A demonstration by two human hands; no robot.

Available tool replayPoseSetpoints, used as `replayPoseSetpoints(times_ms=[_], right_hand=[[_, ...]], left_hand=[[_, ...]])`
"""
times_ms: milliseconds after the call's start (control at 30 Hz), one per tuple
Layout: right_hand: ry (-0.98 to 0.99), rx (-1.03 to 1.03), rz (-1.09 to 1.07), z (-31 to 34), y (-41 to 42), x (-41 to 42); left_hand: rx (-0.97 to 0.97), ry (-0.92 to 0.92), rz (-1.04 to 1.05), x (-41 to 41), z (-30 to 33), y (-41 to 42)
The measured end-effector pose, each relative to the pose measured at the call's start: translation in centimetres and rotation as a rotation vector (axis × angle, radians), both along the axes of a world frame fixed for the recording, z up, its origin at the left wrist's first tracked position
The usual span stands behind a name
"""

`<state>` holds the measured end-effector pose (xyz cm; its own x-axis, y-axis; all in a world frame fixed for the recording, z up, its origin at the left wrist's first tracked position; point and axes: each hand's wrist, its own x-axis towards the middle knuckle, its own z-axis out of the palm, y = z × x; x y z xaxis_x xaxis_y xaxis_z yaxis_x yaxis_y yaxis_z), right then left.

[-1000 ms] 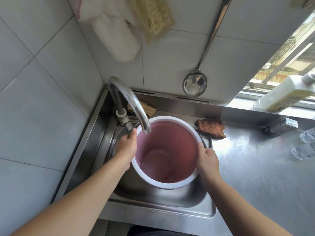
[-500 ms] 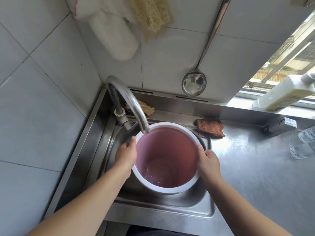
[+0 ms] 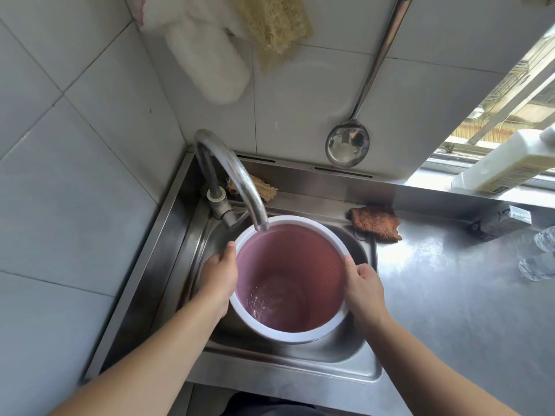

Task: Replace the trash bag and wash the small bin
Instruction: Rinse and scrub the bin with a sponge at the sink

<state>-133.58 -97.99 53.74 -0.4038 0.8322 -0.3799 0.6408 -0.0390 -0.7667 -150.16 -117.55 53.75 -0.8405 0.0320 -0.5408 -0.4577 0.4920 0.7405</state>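
A steel desk (image 3: 450,295) carried a brown scrubbing cloth (image 3: 375,222), a dark box (image 3: 500,226) and clear bottles (image 3: 539,256).

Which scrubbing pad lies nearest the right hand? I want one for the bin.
The brown scrubbing pad on the counter right of the sink; the frayed straw-coloured one sits behind the faucet.

One pink ribbed plastic bin with a white rim (image 3: 300,265), gripped by two bare hands, the left hand (image 3: 217,276) and the right hand (image 3: 365,285). One curved steel tap (image 3: 231,172), one round steel ladle (image 3: 347,145) on the wall, one white fluffy mitt (image 3: 207,61). Two pale fibrous loofah scrubbers, one hanging (image 3: 274,22) and one behind the tap (image 3: 264,190); one brown ragged scouring pad (image 3: 375,222), one cream plastic bottle (image 3: 504,163), two clear plastic bottles (image 3: 540,253).
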Motion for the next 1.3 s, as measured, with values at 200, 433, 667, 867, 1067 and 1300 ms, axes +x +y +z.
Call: replayPoseSetpoints(times_ms=[200, 433, 667, 867, 1067, 1300], right_hand=[[0.050, 0.023, 0.001, 0.9, -0.5, -1.8], [0.028, -0.010, 0.054, -0.4, -1.8, 0.0], [-0.008, 0.058, 0.021, 0.4, 1.1, 0.9], [0.067, 0.066, 0.036, 0.9, 0.0, -1.4], [0.035, 0.070, 0.063, 0.4, 0.8, -0.4], [0.037, 0.089, 0.063, 1.0, 1.8, -1.6]], left_hand=[[0.017, 0.011, 0.026, -1.7, 1.1, -0.2], [-0.050, 0.041, -0.020, -0.7, 0.5, -1.7], [0.014, -0.018, -0.020, 0.8, 1.0, 1.2], [0.057, 0.023, 0.051, -1.4, 2.2, 0.5], [0.035, 0.054, 0.048, 0.0, 1.5, 0.4], [0.089, -0.001, 0.097, 0.1, 2.3, 1.2]])
